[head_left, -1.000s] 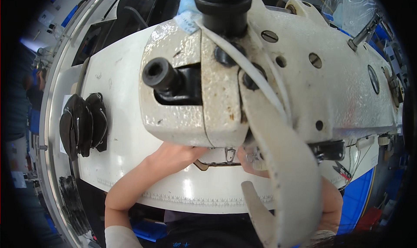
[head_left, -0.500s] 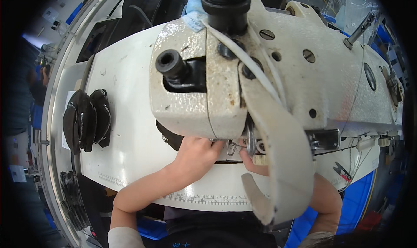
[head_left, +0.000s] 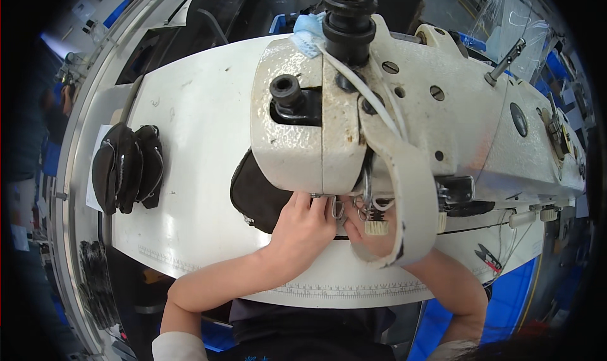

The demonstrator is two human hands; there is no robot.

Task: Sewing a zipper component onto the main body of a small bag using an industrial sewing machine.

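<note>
A black fabric pouch (head_left: 256, 193) with a zipped edge lies under the head of a white sewing machine (head_left: 288, 152). My left hand (head_left: 303, 228) is closed on the pouch's near edge, its fingertips partly hidden beneath the head. Close beside it, to the right of the metal presser parts (head_left: 338, 208), is my right hand (head_left: 382, 231). Its thumb and forefinger are drawn together near the needle area. A pale curved guard (head_left: 414, 203) covers part of that hand, and what it grips is hidden.
Several black zipped pouches (head_left: 126, 171) stand stacked at the table's left. Small thread snips (head_left: 488, 258) lie at the right, near loose threads. A printed ruler (head_left: 354, 291) runs along the near edge of the white table (head_left: 190, 146). A blue cloth (head_left: 308, 35) hangs on the machine.
The view has shifted, so the machine sits farther right and more of the pouch shows. My hands are closer together, and the right one shows more clearly behind the guard.
</note>
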